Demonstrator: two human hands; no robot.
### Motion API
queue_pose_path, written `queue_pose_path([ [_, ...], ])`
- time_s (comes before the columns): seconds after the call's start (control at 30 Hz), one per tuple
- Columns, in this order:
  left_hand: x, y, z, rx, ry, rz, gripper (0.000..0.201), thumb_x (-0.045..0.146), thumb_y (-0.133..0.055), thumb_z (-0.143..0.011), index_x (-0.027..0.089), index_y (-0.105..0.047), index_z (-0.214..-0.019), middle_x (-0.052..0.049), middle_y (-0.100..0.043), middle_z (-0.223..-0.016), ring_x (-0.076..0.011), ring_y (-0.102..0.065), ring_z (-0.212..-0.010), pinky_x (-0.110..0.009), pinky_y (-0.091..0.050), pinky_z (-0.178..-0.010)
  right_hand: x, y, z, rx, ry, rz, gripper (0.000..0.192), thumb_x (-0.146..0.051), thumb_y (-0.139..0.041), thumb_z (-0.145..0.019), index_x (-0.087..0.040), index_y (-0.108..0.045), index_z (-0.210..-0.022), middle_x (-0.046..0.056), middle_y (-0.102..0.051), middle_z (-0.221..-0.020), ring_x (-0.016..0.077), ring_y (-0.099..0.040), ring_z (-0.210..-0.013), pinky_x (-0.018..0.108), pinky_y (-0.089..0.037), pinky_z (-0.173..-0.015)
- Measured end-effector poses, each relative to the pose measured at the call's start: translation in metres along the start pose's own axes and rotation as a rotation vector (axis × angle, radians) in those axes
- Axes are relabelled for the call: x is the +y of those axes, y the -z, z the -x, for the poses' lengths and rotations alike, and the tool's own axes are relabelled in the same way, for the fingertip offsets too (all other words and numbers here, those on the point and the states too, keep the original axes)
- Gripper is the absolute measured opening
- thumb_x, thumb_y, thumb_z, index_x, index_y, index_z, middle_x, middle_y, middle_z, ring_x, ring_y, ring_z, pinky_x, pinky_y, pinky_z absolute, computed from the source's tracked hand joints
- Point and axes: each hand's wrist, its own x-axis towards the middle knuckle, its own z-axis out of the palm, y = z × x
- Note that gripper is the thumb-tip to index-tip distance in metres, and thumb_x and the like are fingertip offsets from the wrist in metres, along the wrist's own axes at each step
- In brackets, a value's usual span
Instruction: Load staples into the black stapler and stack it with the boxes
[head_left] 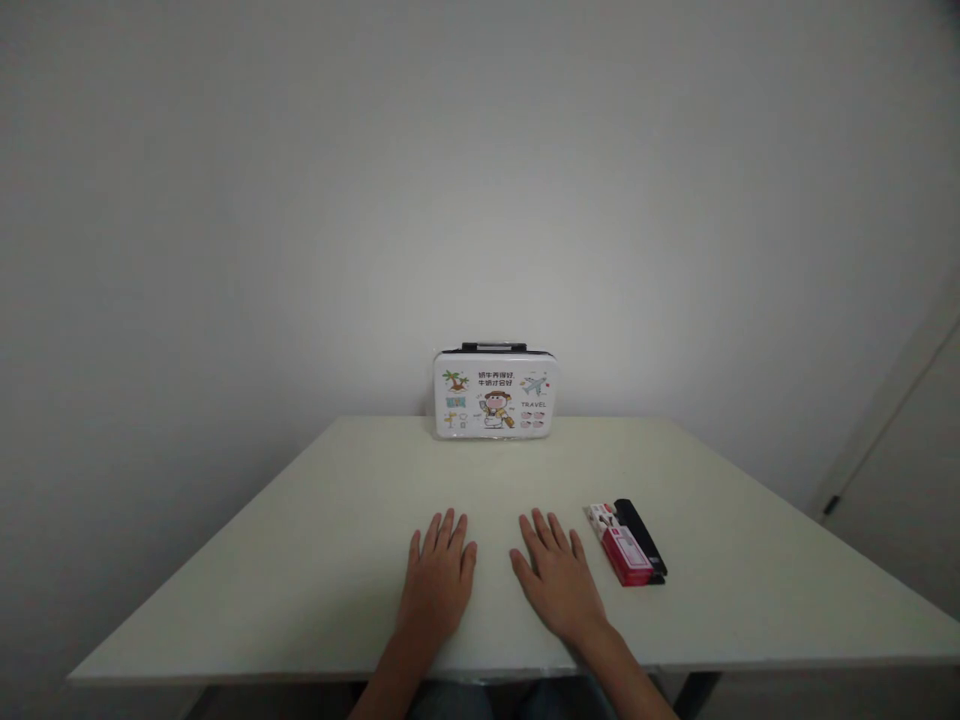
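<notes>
Package (624,552), small, boxy, red and white with printing, alongside a long, narrow black object resembling a stapler (643,538). Lie aslant on the pale, smooth-topped table (315,560), to the right of the right hand (559,580), near but apart from it; contact between package and black object hard to confirm. On the right, palm down, fingers loosely spread, thumb apart, with hold of nothing. Likewise for the left hand (439,580): open, flat on the tabletop, well apart from package and black object. Farther off, near the table's far edge, a white, black-handled rectangular case with rounded corners and cartoon printing (495,400). Stands upright before the plain pale wall (480,200); appears shut. Handling under way: none, to judge by both unladen hands. Nothing visibly lifted or opened; untouched, all three objects. Too small to tell whether sealed, the package.
</notes>
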Motion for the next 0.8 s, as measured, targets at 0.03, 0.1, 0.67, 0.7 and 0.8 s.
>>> queue_pose_path([
  [0.03, -0.0001, -0.0006, 0.0001, 0.002, 0.002, -0.003, 0.051, 0.041, -0.030, -0.104, 0.026, -0.041, -0.151, -0.008, -0.036, -0.159, -0.0303, -0.028, -0.148, -0.058, -0.025, -0.118, 0.0002, -0.0002, 0.0000, 0.005, 0.003, 0.001, 0.065, -0.059, -0.026, -0.101, -0.027, -0.028, -0.158, 0.001, -0.016, -0.165, 0.0274, -0.008, -0.153, 0.050, -0.003, -0.122],
  [0.1, 0.0001, -0.0010, 0.0002, 0.001, 0.006, -0.007, 0.051, 0.041, -0.030, -0.104, 0.026, -0.040, -0.151, -0.008, -0.035, -0.159, -0.0302, -0.028, -0.148, -0.058, -0.026, -0.118, 0.0006, -0.0008, 0.0001, 0.015, 0.009, 0.003, 0.065, -0.059, -0.026, -0.101, -0.027, -0.028, -0.158, 0.002, -0.016, -0.165, 0.0272, -0.008, -0.153, 0.049, -0.004, -0.122],
  [0.67, 0.0009, 0.0013, 0.0008, -0.004, 0.006, -0.011, 0.050, 0.041, -0.032, -0.103, 0.026, -0.043, -0.150, -0.008, -0.037, -0.159, -0.0303, -0.029, -0.148, -0.057, -0.026, -0.118, 0.0004, 0.0023, 0.0005, 0.009, 0.007, -0.016, 0.065, -0.058, -0.028, -0.101, -0.027, -0.029, -0.158, 0.002, -0.018, -0.165, 0.0274, -0.009, -0.153, 0.050, -0.003, -0.122],
  [0.7, 0.0008, 0.0008, 0.0009, -0.002, 0.007, -0.010, 0.050, 0.041, -0.032, -0.103, 0.026, -0.044, -0.149, -0.008, -0.037, -0.159, -0.0301, -0.029, -0.148, -0.057, -0.026, -0.118, 0.0005, 0.0019, 0.0004, 0.010, 0.006, -0.015, 0.065, -0.058, -0.028, -0.101, -0.027, -0.030, -0.157, 0.002, -0.018, -0.165, 0.0275, -0.009, -0.153, 0.050, -0.003, -0.122],
  [0.8, 0.0005, -0.0013, 0.0006, 0.001, 0.012, -0.009, 0.050, 0.041, -0.032, -0.103, 0.026, -0.043, -0.150, -0.008, -0.037, -0.158, -0.0302, -0.029, -0.148, -0.057, -0.026, -0.118, 0.0013, 0.0001, 0.0004, 0.017, 0.007, -0.014, 0.064, -0.058, -0.028, -0.101, -0.028, -0.031, -0.157, 0.002, -0.018, -0.165, 0.0277, -0.009, -0.153, 0.050, -0.004, -0.122],
])
